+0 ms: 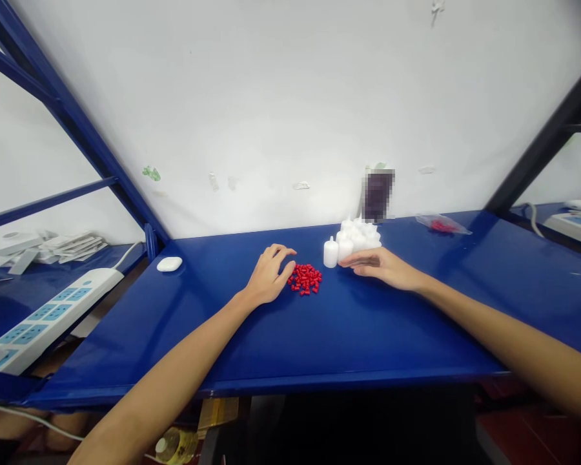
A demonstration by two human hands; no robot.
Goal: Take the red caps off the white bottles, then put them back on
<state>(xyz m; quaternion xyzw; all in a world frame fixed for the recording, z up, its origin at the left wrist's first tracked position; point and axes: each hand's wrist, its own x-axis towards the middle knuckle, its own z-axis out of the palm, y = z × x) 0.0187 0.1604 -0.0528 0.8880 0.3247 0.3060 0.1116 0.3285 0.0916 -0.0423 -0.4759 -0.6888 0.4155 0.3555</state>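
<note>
A small heap of red plastic caps lies in the middle of the blue table. My left hand rests at the heap's left edge, fingers curved and apart, with nothing seen in its grasp. Right of the caps stands a cluster of small white bottles with narrow tips, upright and close together. One white bottle is at the cluster's front left. My right hand is in front of the cluster with its fingers stretched out towards the bottles, hiding some lower parts; whether it touches one is unclear.
A white rounded case lies on the left. At the back, a blurred dark device leans near the wall. A clear bag with red pieces is at the back right. A power strip sits beyond the left frame.
</note>
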